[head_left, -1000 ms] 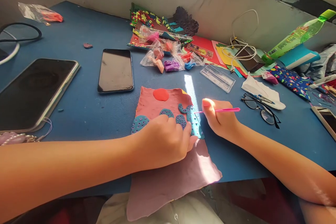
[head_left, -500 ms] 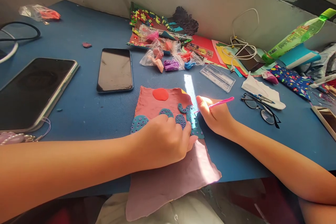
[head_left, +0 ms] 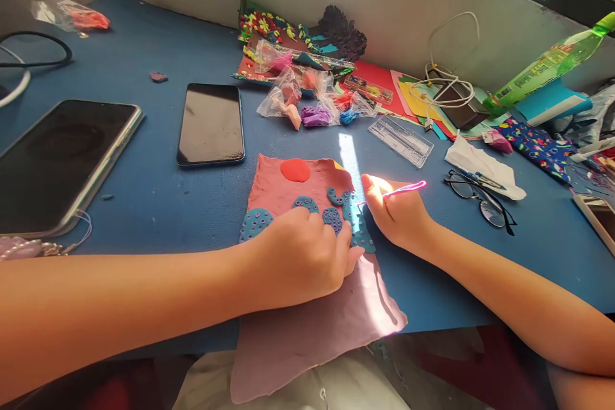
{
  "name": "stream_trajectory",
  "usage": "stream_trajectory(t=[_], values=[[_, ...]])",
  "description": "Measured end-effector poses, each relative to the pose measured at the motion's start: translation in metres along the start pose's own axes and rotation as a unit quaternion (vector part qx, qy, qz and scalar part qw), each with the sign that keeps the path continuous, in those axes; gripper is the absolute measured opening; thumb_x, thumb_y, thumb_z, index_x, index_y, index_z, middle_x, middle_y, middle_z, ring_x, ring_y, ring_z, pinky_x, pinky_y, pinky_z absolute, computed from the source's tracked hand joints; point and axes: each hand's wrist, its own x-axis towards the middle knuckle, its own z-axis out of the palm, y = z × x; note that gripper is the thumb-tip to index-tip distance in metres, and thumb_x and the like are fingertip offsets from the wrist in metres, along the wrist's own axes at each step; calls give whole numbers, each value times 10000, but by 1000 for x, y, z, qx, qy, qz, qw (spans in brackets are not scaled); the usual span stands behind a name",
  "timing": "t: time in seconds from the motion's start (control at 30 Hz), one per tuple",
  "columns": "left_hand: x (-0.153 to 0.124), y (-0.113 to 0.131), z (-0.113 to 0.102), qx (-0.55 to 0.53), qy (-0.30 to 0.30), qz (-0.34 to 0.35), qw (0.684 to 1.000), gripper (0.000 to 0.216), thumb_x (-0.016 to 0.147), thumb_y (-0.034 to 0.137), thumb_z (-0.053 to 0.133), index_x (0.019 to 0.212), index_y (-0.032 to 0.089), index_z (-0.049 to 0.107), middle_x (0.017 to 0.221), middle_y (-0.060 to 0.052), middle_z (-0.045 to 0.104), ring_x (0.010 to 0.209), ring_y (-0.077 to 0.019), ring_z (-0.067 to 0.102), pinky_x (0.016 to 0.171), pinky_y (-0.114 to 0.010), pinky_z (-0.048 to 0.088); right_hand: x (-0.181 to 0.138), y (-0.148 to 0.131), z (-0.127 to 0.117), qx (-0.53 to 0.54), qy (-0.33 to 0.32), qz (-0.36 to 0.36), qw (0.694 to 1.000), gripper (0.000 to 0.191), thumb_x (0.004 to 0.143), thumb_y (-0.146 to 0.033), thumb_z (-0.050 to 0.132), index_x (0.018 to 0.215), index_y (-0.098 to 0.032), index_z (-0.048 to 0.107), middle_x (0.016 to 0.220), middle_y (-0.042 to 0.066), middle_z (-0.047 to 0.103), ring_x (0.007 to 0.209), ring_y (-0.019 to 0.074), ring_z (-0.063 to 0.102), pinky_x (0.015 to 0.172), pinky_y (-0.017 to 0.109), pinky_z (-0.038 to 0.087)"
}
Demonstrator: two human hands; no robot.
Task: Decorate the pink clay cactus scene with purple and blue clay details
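A pink clay sheet (head_left: 317, 320) lies on the blue table (head_left: 158, 198) in front of me, hanging over the near edge. On it sit a red disc (head_left: 295, 170) and teal clay shapes (head_left: 353, 218) dotted with purple. My left hand (head_left: 298, 256) rests curled on the sheet, fingers pressed down against the teal pieces. My right hand (head_left: 398, 214) pinches a thin pink tool (head_left: 403, 189), its tip at the teal shape's right side.
A black phone (head_left: 210, 123) lies behind the sheet, a larger dark tablet (head_left: 52, 163) at far left. Bags of coloured clay (head_left: 307, 106), a clear case (head_left: 400, 141), glasses (head_left: 475, 195), white tissue (head_left: 480, 166), a charger cable (head_left: 446, 86) and a green bottle (head_left: 548, 70) crowd the back right.
My right hand has shifted slightly left toward the teal shape and tilted the pink tool's rear end upward. The left hand has stayed on the sheet.
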Motion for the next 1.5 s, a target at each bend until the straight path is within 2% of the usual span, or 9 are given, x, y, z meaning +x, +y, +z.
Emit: stream_trajectory(t=[0.13, 0.3, 0.43, 0.6, 0.87, 1.1, 1.27, 1.37, 1.5], values=[[-1, 1, 1, -1, -1, -1, 1000, 280, 894, 284, 515, 760, 101, 677, 427, 15, 510, 362, -118, 444, 400, -250, 251, 0, 0, 0, -5, -5, -16, 1000, 397, 989, -399, 179, 632, -228, 151, 506, -66, 150, 432, 96, 131, 444, 297, 139], [-1, 1, 1, 1, -1, 2, 1000, 278, 900, 282, 503, 784, 102, 679, 424, 16, 511, 363, -124, 451, 394, -256, 257, 0, 1, -1, 25, -33, 10, 999, 397, 983, -405, 215, 627, -229, 204, 491, -66, 191, 417, 92, 165, 449, 297, 142], [0, 0, -2, -2, -16, 4, 1000, 276, 900, 270, 501, 747, 112, 668, 427, 18, 504, 362, -121, 446, 392, -254, 255, -1, 3, -2, 126, 1, 49, 991, 445, 980, -459, 241, 607, -221, 275, 504, -53, 280, 448, 88, 265, 458, 263, 213], [1, -2, -4, 1, -25, 8, 1000, 277, 904, 264, 489, 749, 111, 660, 435, 16, 510, 370, -121, 453, 395, -250, 263, -3, 6, -3, 270, 37, 95, 958, 471, 967, -494, 306, 587, -216, 297, 523, -58, 271, 462, 78, 274, 448, 244, 236], [0, -1, -5, 13, -10, 16, 1000, 269, 891, 273, 524, 697, 118, 627, 428, 27, 482, 372, -103, 431, 392, -249, 265, -2, 3, -10, 193, 6, 0, 981, 191, 891, -299, 519, 730, -206, 474, 589, -33, 493, 513, 88, 431, 466, 225, 351], [1, -1, -6, -1, -4, 18, 1000, 259, 893, 260, 520, 717, 110, 638, 417, 32, 460, 355, -112, 419, 374, -254, 250, -6, 7, -12, 264, -27, -28, 964, 136, 898, -194, 494, 767, -185, 528, 601, -25, 492, 511, 84, 432, 457, 220, 365], [2, -1, -4, -12, -8, 33, 999, 263, 893, 259, 517, 689, 123, 612, 422, 34, 451, 366, -110, 412, 391, -254, 259, -10, 5, -12, 192, -10, -86, 978, 139, 862, -145, 518, 728, -179, 506, 546, -45, 454, 439, 59, 345, 419, 203, 313], [1, -1, -4, -15, -10, 33, 999, 271, 894, 261, 513, 678, 127, 609, 418, 32, 450, 368, -113, 414, 390, -256, 260, -9, 3, -11, 168, 8, -90, 982, 148, 835, -132, 542, 698, -176, 510, 528, -46, 457, 424, 55, 329, 407, 203, 292], [0, -2, -4, -15, -13, 33, 999, 287, 898, 265, 507, 672, 127, 619, 418, 29, 461, 366, -119, 428, 385, -259, 278, -7, 3, -8, 221, 21, -53, 974, 109, 813, -136, 586, 715, -172, 555, 556, -26, 524, 433, 61, 389, 401, 199, 316]])
